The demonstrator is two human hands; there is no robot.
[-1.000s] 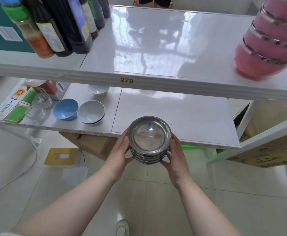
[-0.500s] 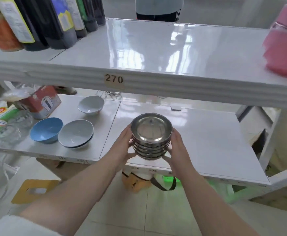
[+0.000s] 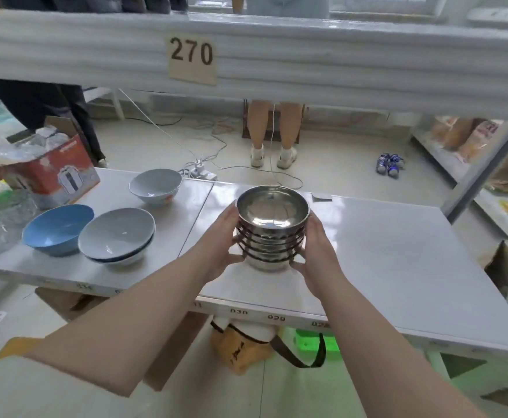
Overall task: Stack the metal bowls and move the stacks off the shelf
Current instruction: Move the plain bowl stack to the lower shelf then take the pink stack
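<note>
Steel bowls, nested into one shiny stack [image 3: 272, 230], are gripped on both sides: the left hand [image 3: 223, 238] is pressed to the left wall and the right hand [image 3: 317, 247] to the right wall. The stack is held upright over the white lower shelf [image 3: 397, 267], near its front edge; contact with the surface cannot be told. To the left, a blue plastic bowl [image 3: 58, 229], two stacked grey-white bowls [image 3: 117, 238] and a farther pale bowl [image 3: 155, 186] are seen. Above, a white shelf beam [image 3: 337, 61] labelled 270 crosses the view.
</note>
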